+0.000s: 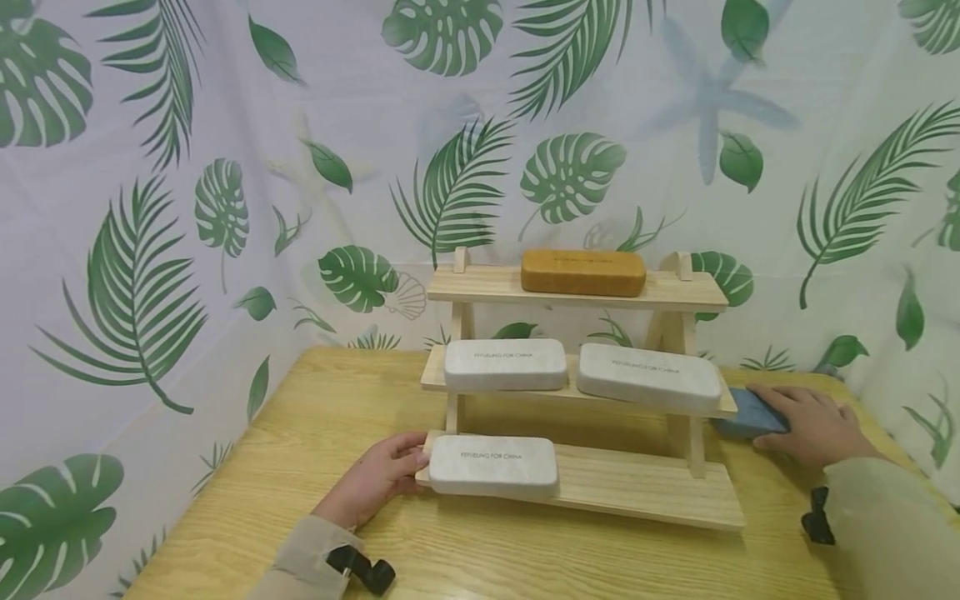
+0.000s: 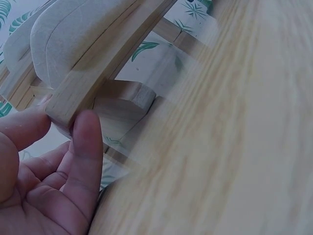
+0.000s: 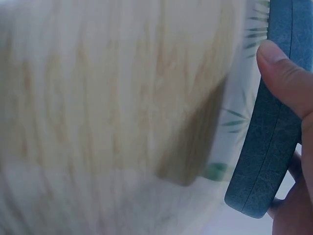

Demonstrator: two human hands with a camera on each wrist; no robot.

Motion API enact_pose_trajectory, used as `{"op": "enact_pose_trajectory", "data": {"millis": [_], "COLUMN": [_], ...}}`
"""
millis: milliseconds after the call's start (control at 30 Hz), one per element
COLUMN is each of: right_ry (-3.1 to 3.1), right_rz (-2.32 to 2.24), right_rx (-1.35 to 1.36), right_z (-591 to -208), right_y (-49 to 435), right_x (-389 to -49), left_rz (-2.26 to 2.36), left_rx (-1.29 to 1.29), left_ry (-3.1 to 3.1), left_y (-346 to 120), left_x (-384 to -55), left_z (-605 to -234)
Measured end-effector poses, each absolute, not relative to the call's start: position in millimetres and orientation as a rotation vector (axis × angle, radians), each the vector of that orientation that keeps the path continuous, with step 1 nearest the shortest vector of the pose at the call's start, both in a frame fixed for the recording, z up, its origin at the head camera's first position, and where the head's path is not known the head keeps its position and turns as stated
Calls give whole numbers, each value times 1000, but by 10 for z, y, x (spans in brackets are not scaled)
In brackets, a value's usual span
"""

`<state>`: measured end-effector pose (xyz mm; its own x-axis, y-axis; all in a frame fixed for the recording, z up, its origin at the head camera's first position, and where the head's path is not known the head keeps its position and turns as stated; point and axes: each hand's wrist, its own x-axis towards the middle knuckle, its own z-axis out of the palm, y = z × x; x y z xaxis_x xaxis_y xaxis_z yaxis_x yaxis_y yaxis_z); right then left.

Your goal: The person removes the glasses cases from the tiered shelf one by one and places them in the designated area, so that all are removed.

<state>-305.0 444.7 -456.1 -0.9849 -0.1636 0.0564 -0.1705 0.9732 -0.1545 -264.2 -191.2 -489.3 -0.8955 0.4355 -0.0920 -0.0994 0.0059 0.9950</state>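
A three-tier wooden display stand (image 1: 645, 483) stands on the table. My left hand (image 1: 386, 471) pinches the left end of its bottom shelf (image 2: 80, 93) between thumb and fingers. Beside the stand, on the right, my right hand (image 1: 813, 423) grips a blue glasses case (image 1: 750, 414). Seen from the right wrist, the blue glasses case (image 3: 269, 142) has a seam along its side and the thumb presses on it. A white glasses case (image 1: 492, 467) lies on the bottom shelf, close to my left fingers.
The middle shelf carries two white glasses cases, one on the left (image 1: 506, 365) and one on the right (image 1: 648, 377). On the top shelf lies an orange glasses case (image 1: 583, 273). Behind the wood-grain table (image 1: 352, 383) hangs a leaf-print cloth (image 1: 480, 192).
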Motion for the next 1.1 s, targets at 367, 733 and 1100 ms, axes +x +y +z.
{"op": "enact_pose_trajectory", "data": {"millis": [367,733,1100], "right_ry": [-3096,-3113,-3130], "right_rz": [262,275,257], "right_rx": [272,268,225], "right_z": [-4640,-4667,-4667], "right_y": [4480,4454,4410], "right_x": [-3127,-3182,-3167], "left_rz": [1950,1948,1959], "left_rx": [343,332,347], "left_ry": [1921,1929,1904], "left_y": [-1916,-1922,-1917], "left_x": [-2653,-2639,-2650], "left_z": [-4896,-4866,-4889]}}
